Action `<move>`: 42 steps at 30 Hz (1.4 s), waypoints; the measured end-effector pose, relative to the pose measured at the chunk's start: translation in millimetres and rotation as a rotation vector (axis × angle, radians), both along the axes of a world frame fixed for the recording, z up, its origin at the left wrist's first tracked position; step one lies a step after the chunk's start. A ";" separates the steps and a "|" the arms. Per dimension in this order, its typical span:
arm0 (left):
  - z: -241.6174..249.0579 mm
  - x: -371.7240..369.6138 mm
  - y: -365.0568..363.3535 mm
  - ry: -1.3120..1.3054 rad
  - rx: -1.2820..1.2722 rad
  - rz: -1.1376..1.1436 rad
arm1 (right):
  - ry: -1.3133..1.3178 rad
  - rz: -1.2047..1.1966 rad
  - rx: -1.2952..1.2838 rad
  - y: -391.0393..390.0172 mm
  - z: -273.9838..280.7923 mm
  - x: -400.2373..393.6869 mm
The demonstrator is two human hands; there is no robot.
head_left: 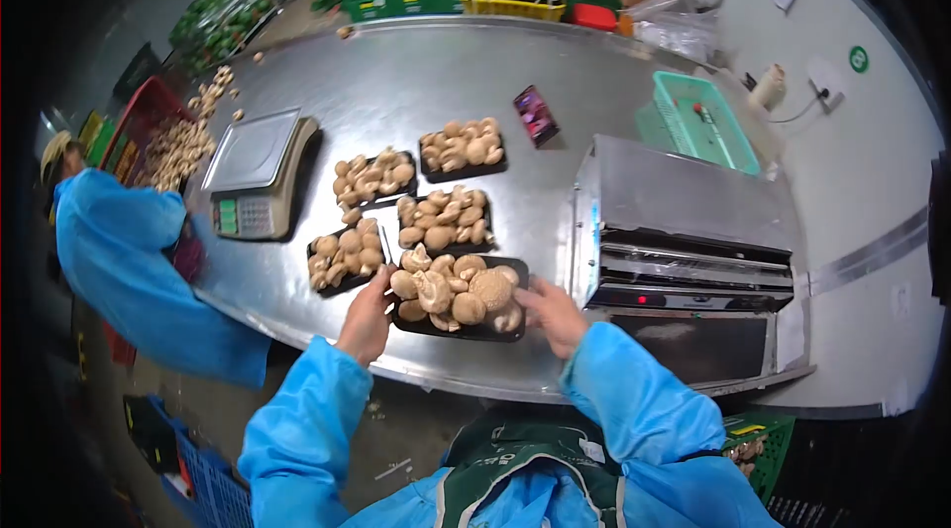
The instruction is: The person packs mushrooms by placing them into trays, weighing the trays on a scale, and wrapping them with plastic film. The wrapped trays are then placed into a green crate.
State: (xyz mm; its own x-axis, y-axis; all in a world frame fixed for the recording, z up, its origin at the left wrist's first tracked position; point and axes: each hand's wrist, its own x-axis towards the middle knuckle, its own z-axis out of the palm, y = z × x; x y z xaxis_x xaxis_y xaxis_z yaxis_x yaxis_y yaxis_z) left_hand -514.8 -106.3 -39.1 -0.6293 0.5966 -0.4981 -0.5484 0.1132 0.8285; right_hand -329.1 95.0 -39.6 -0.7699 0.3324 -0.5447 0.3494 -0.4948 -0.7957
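Between my two hands is a black tray (515, 328) heaped with brown mushrooms (469, 307), near the front edge of the steel table. My left hand (368, 318) grips its left end, and my right hand (555, 314) has its fingers on the right end. Just beyond it sits another tray of mushrooms (444, 219). A smaller filled tray (347, 256) lies beside my left hand. Two more filled trays, one at the back left (374, 177) and one at the back right (463, 148), complete the cluster.
A wrapping machine (684, 261) stands to the right, with a green basket (708, 122) behind it. On the left are a weighing scale (260, 171), loose mushrooms (178, 152) and a person in a blue gown (139, 261). A purple packet (536, 116) lies toward the back.
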 end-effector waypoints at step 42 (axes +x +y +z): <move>27.7 162.5 292.8 0.892 0.337 -0.821 | 0.248 -0.204 0.168 314.5 40.1 289.1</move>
State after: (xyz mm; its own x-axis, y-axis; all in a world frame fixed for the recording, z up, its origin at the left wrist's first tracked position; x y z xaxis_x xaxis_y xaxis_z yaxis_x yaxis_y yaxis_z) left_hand -352.4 186.5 -11.4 -0.0516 0.9855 0.1613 0.3482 -0.1337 0.9278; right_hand -40.0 409.5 0.5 -0.7802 0.5622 -0.2744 0.0431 -0.3893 -0.9201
